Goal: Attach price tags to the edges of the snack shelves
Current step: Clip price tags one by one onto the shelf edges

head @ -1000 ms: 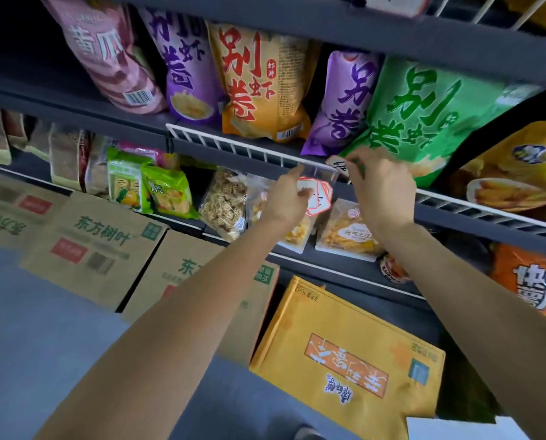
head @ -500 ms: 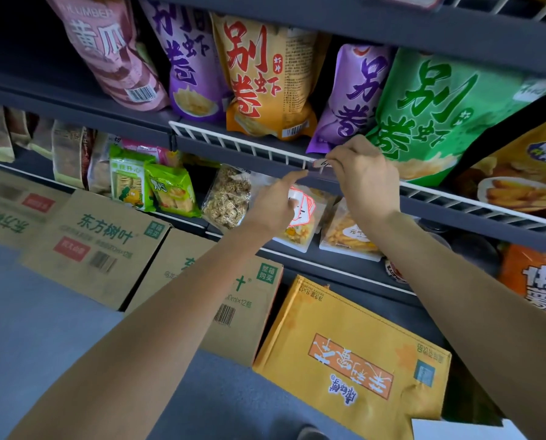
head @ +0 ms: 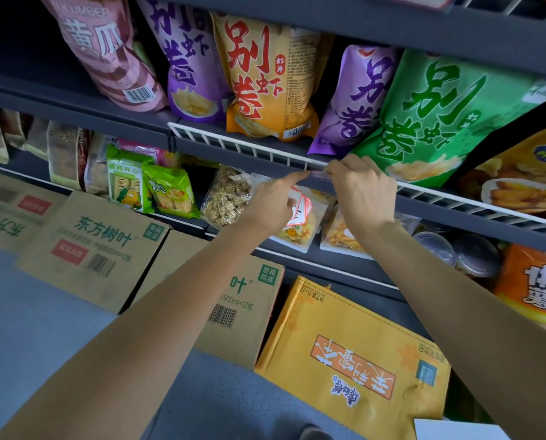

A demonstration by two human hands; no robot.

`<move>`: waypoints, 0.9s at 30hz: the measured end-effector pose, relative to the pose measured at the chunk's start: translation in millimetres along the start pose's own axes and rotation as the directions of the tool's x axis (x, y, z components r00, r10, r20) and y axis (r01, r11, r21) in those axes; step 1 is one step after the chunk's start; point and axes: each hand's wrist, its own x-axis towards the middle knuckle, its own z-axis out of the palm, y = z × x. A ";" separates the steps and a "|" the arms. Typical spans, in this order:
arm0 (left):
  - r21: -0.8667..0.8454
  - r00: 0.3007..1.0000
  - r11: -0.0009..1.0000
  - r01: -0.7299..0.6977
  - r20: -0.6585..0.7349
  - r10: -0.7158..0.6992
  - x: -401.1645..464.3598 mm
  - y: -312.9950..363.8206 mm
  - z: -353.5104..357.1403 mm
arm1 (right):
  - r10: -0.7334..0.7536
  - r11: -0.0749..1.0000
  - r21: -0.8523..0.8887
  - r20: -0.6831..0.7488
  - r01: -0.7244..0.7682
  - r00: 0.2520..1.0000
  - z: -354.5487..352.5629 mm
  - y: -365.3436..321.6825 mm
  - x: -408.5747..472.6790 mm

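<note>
Price tag (head: 318, 175), clear holder: being pinched at its right end by the right hand (head: 362, 188) against the white wire rail (head: 233, 147) fronting the grey shelf edge (head: 259, 160), seemingly to clip it on. Left hand (head: 273, 203) is extending a forefinger, remaining fingers curled around nothing visible, steadying the tag's left end level; a red-and-white label (head: 300, 206) is hanging just beneath.

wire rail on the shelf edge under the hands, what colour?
White wire rail, against the dark grey shelf edge; head view.
</note>
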 end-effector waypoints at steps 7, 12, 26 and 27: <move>0.021 0.999 0.999 -0.033 -0.003 0.033 3.3 1.1 -2.9 | 0.065 0.998 0.009 -0.055 -0.065 0.996 10.5 3.8 -4.1; 0.013 1.000 1.000 -0.026 -0.013 0.026 3.8 3.3 -4.0 | 0.023 1.000 0.006 -0.074 -0.022 0.997 4.2 1.3 -2.8; 0.007 1.000 1.000 -0.002 -0.020 0.002 2.8 6.7 -4.4 | -0.015 1.000 -0.015 0.104 0.017 0.995 -5.9 -1.2 -4.8; 0.010 1.000 1.000 -0.003 -0.017 0.003 3.3 7.1 -4.5 | -0.013 1.000 -0.022 0.105 0.015 0.994 -6.2 -0.6 -6.4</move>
